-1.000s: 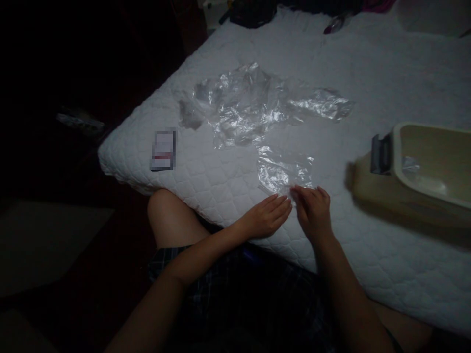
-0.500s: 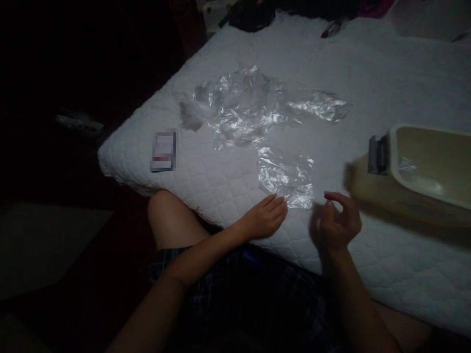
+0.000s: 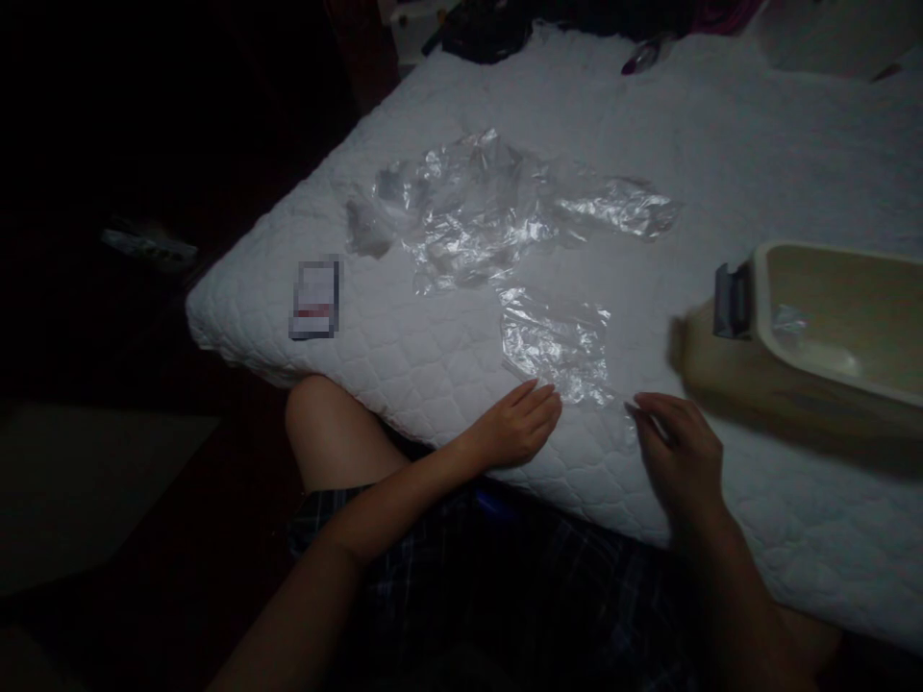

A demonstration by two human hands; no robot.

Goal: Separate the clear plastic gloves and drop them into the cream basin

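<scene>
A clear plastic bag (image 3: pixel 555 338) lies crinkled on the white quilted bed cover, close in front of me. My left hand (image 3: pixel 515 423) rests at its near edge, palm down, with the fingers stretched out flat. To the right, my right hand (image 3: pixel 682 447) has thumb and fingers pinched together at the bag's near right corner, where a thin see-through edge reaches to the fingertips. More crumpled clear plastic bags (image 3: pixel 476 216) are spread just beyond; how many is hard to tell.
A cream plastic bin (image 3: pixel 814 384) with a grey clip stands at the right, a bit of clear plastic inside. A blurred-out card or phone (image 3: pixel 315 300) lies at the left. Dark items (image 3: pixel 490 34) sit at the far edge of the bed (image 3: pixel 721 144).
My right hand has turned and closed its fingers into a pinch, and the bag's near right corner now stretches toward it. My left hand has stayed in place.
</scene>
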